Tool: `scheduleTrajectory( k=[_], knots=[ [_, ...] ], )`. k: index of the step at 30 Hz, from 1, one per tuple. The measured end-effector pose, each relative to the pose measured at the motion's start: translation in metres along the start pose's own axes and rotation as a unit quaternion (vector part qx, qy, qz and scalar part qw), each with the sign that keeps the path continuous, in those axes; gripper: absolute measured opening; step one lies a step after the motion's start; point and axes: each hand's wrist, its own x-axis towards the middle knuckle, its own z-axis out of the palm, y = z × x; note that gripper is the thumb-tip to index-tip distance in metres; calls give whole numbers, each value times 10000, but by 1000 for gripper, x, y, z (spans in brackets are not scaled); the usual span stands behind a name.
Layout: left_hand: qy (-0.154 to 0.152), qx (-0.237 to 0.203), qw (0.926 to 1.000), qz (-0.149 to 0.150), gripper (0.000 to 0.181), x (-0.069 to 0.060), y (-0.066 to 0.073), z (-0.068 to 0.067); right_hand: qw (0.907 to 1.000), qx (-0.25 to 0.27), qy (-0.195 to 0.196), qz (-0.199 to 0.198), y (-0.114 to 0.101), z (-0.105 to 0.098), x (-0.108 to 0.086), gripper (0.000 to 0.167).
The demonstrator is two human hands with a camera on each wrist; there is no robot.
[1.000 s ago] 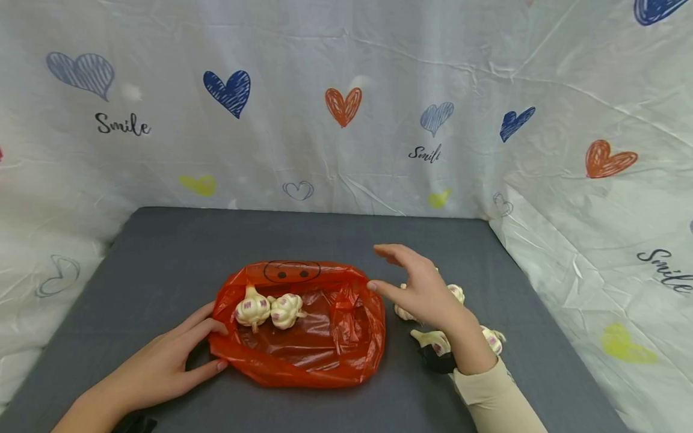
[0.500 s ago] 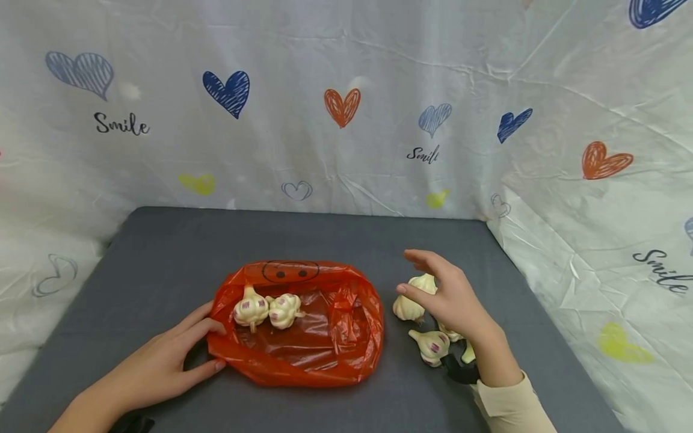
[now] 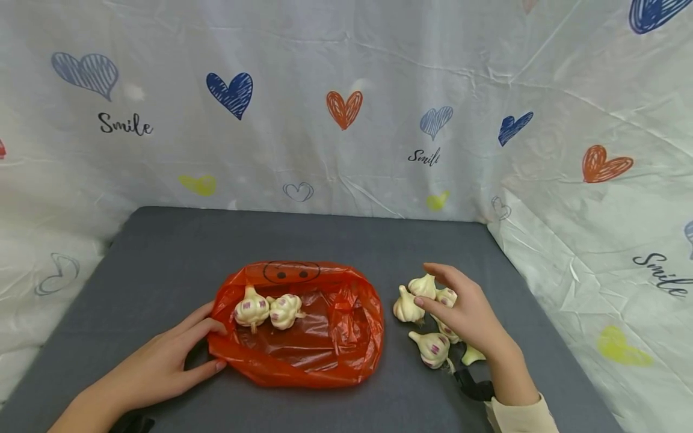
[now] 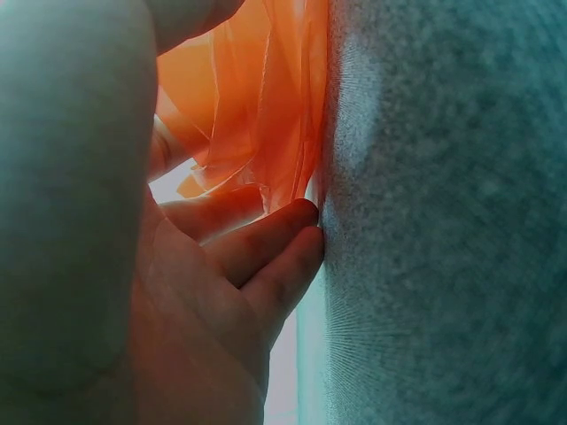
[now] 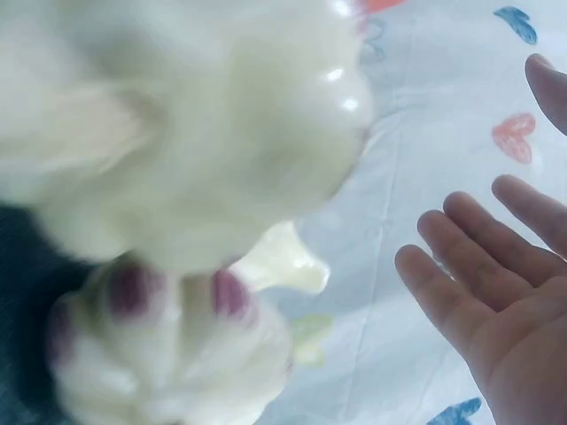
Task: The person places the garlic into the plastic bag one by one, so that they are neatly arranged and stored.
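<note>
On the grey table (image 3: pixel 178 258), garlic bulbs (image 3: pixel 432 350) lie beside the red bag (image 3: pixel 303 376), near an empty, wide-spread right hand (image 3: pixel 470 313); likely light, firm, slick; grasp round body. Left hand (image 3: pixel 170 361) touches bag; pinch cannot be confirmed.

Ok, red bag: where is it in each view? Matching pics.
Head: red bag, left of centre, lower half.
Left wrist: the bag, looking orange, at top, left of centre.
Right wrist: can't confirm; red sliver at top edge could be bag or print on the backdrop.
Landmark: left hand touching the bag, in head and left wrist only.
</note>
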Motion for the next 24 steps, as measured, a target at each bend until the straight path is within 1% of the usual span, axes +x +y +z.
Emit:
scheduleTrajectory(
  k=[2, 8, 14, 20, 24],
  knots=[
    [-6, -1, 10000, -9, 37, 0, 0, 0, 10000, 27, 25, 61, 3, -1, -4, 62],
    [3, 31, 10000, 4, 38, 0, 0, 0, 9994, -102, 151, 305, 8, -2, -19, 64],
    [-80, 18, 10000, -23, 39, 1, -1, -1, 9984, -185, 283, 445, 13, -5, -31, 64],
    [-143, 20, 9999, -49, 40, 1, 0, -1, 9959, -263, 242, 834, 20, -5, -42, 70],
    [-131, 33, 9999, -61, 40, 1, 0, -1, 9940, -253, 194, 1042, 25, -4, -47, 72]
  ],
)
